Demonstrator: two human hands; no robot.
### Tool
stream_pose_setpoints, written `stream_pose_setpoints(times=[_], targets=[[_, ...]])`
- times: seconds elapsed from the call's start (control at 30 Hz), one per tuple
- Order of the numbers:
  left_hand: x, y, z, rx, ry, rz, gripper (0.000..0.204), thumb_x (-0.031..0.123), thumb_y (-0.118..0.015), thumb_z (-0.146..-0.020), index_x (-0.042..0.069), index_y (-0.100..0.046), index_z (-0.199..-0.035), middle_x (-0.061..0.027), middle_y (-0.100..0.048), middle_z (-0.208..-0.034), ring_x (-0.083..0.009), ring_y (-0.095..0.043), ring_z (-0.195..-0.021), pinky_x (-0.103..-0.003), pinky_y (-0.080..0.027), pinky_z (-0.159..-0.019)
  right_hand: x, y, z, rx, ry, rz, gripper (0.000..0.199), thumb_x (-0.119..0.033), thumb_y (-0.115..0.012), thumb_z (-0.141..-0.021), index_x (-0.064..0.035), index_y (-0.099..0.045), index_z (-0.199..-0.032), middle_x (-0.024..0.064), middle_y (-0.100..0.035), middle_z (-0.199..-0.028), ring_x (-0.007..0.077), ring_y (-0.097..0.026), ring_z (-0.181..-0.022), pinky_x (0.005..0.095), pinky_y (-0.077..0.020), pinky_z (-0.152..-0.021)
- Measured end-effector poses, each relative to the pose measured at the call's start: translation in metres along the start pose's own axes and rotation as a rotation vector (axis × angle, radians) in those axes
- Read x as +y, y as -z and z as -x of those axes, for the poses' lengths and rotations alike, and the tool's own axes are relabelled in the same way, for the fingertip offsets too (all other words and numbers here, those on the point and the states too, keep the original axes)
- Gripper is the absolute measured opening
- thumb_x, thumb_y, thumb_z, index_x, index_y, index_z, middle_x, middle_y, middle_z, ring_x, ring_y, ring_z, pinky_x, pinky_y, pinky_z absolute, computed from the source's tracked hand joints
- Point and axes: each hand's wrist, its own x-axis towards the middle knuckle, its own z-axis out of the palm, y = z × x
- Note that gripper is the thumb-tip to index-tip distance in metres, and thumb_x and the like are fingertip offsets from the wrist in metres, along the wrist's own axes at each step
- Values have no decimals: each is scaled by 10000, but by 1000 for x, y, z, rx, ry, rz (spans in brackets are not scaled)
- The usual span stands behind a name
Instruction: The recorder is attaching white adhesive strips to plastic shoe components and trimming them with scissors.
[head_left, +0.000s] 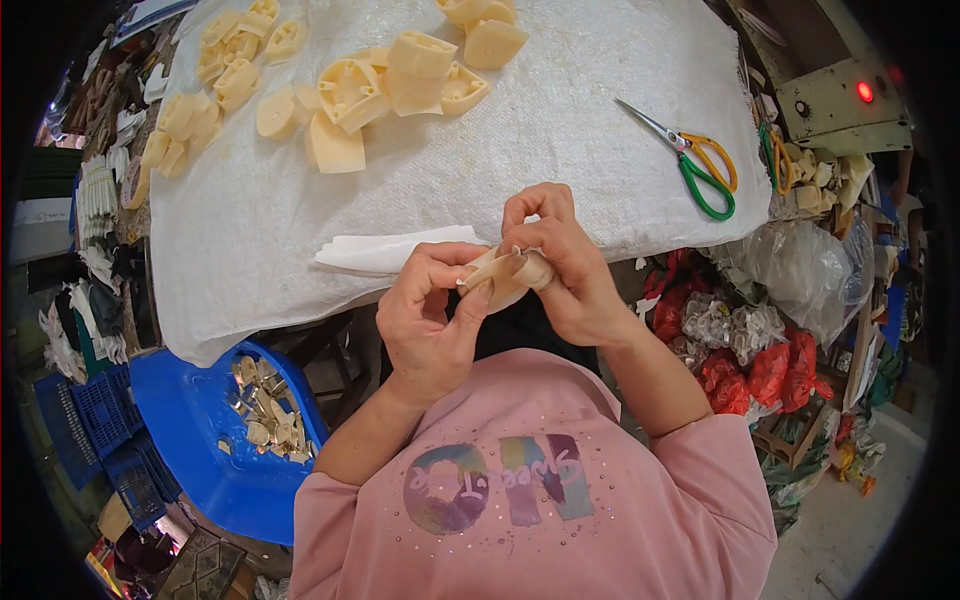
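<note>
Close to my body, at the table's near edge, a curved cream piece is held between both my hands. The fingers and thumb of my left hand pinch its left side. My right hand grips its right end, fingertips at the upper edge. Fingers partly cover the piece, so its full shape is hidden. Just beyond my left hand lies a folded white cloth or sheet. To the right on the table rest scissors with one green and one yellow handle, blades apart.
Several hollow cream moulded blocks are heaped at the far left of the white-covered table. Below left stands a blue basin with shiny scraps. Red plastic bags and clear bags crowd the right side, below a control box.
</note>
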Motion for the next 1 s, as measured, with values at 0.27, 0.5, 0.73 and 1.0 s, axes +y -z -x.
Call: stream_pose_setpoints(times=[0.27, 0.5, 0.73, 1.0], targets=[[3, 1, -7, -4, 111, 84, 120, 13, -607, -876, -31, -518, -943, -142, -591, -1057, -134, -577, -930, -265, -478, -822, 4, -4, -2, 42, -111, -223, 125, -55, -553, -796, -80, -523, -916, 87, -481, -972, 264, -408, -959, 362, -318, -858], [8, -7, -2, -49, 212, 72, 123, 36, -586, -899, -29, -506, -966, -125, -586, -1088, -108, -563, -908, -243, -474, -801, -4, -3, -1, 193, 118, 311, 100, -146, -587, -780, -68, -525, -783, 72, -478, -817, 269, -431, -806, 368, -303, -784], [4, -16, -1, -17, 125, 31, 108, 91, -621, -885, 17, -542, -884, -170, -538, -1218, -146, -550, -1013, -268, -443, -861, 4, 4, 3, 155, -191, -634, 131, -198, -594, -866, -69, -578, -876, 32, -538, -916, 143, -479, -882, 299, -378, -774], [2, 5, -9, 6, -108, -171, 127, 122, -633, -880, 41, -538, -855, -209, -513, -1250, -219, -559, -1065, -312, -469, -872, 8, 19, 2, 209, -493, -676, 417, -236, -610, -889, -43, -507, -1245, 95, -587, -1134, 138, -540, -1004, 296, -423, -914]])
